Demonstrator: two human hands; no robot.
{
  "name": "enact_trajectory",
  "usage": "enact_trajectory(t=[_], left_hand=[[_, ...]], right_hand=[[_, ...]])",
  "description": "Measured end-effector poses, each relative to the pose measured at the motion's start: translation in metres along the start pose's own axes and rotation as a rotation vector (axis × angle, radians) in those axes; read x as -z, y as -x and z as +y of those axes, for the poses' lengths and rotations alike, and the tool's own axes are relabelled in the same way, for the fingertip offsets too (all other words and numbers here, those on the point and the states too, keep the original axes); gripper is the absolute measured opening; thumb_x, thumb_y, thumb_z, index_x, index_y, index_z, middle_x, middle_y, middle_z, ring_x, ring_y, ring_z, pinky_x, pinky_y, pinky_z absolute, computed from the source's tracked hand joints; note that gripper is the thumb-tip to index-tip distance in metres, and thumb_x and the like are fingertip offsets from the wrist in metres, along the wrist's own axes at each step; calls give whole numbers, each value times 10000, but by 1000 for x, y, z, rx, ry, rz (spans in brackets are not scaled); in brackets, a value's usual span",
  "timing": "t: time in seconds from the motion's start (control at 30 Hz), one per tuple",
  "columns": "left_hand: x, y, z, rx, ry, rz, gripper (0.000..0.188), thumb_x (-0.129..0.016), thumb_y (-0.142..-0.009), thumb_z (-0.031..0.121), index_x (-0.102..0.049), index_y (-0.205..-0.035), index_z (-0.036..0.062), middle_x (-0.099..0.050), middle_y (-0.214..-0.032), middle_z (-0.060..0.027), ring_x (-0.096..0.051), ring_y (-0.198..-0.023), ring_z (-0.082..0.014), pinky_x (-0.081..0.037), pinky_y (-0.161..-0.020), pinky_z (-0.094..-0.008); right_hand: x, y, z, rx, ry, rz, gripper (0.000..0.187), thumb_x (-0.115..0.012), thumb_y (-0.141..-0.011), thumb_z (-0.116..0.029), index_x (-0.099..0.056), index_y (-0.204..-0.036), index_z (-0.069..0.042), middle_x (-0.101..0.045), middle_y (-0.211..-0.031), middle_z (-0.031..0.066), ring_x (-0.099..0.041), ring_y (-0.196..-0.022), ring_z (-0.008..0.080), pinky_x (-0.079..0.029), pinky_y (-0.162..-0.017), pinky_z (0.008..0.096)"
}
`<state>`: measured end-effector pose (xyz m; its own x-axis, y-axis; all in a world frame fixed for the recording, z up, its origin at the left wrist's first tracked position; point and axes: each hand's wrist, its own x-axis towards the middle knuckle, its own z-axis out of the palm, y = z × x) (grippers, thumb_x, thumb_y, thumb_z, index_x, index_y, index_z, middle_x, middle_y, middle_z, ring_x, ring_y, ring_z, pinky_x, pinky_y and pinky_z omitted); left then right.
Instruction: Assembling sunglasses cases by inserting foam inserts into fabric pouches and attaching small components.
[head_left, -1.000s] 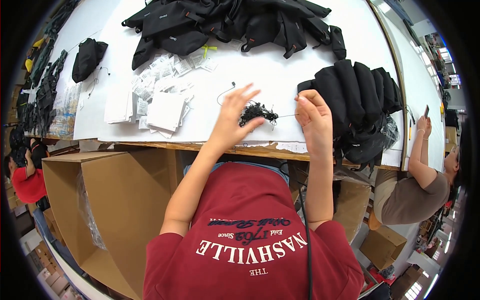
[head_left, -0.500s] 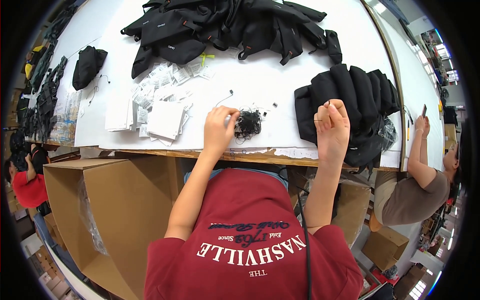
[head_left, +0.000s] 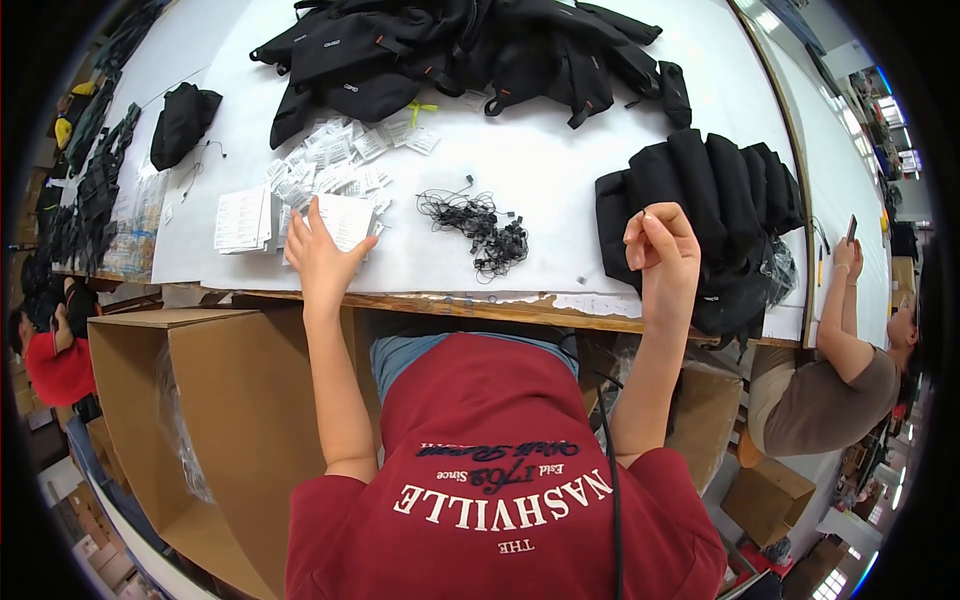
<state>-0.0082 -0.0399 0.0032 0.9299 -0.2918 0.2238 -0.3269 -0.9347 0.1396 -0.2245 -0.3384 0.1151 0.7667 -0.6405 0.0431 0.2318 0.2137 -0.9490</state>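
Observation:
My left hand reaches over a stack of white cards, thumb and fingers spread apart. Beside that stack lies another pile of white cards, and small white printed labels are scattered just beyond. My right hand is raised at the right, with its fingers curled and thumb and fingertips pressed together. Whatever it pinches, if anything, is too small to make out. Between my hands, a loose tangle of thin black tag strings with small black ends lies on the white table.
Black fabric bags are heaped at the far side. More stuffed black bags stand in a row behind my right hand. One black bag lies at the left. A large cardboard box stands below the table edge. A co-worker stands at right.
My left hand has moved left from the black strings to the white cards, its fingers opening out. The string tangle is now spread wider. The dark string seen at my right fingertips no longer shows.

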Motion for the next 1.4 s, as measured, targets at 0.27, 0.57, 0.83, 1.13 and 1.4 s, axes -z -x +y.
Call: enact_trajectory(t=[0.27, 0.57, 0.83, 1.13, 1.4], left_hand=[[29, 2, -4, 103, 302, -142, 970, -829, -647, 405, -352, -1408, 37, -459, -1353, -207, -420, -1235, -386, -315, -1048, -467], [77, 32, 62, -70, 1270, -270, 442, -657, -778, -21, -575, -1212, -10, -511, -906, -24, -534, -849, -115, -461, -720, -237], [93, 53, 96, -77, 1592, -482, 224, -660, -827, -39, -644, -1050, -42, -576, -1011, -41, -562, -854, -76, -469, -631, -179], [96, 64, 106, 97, 1581, -403, 226, -645, -847, -33, -625, -1071, -57, -643, -976, -56, -602, -827, -74, -499, -678, -191], [102, 70, 110, 59, 1460, -391, 225, -641, -849, -34, -642, -1074, -29, -659, -1008, -68, -612, -788, -63, -505, -654, -189]], right_hand=[[-6, 4, 8, -27, 68, -21, 71, -594, -905, -96, -611, -889, -29, -601, -691, 35, -448, -577, 35, -319, -536, 174], [-47, 24, 19, -38, 468, -246, 45, -630, -875, -61, -614, -864, -20, -536, -704, -54, -446, -617, 3, -324, -550, 169], [-78, 33, 29, 182, 702, -266, 73, -657, -807, -61, -591, -817, -32, -457, -593, 52, -446, -523, 165, -390, -514, 293], [-74, 33, 38, 349, 753, -168, 58, -669, -810, -18, -611, -811, -19, -468, -599, 9, -388, -502, 76, -302, -449, 236], [-77, 34, 36, 338, 772, -162, 77, -663, -800, -46, -586, -802, -43, -447, -579, 37, -447, -509, 161, -381, -481, 295]])
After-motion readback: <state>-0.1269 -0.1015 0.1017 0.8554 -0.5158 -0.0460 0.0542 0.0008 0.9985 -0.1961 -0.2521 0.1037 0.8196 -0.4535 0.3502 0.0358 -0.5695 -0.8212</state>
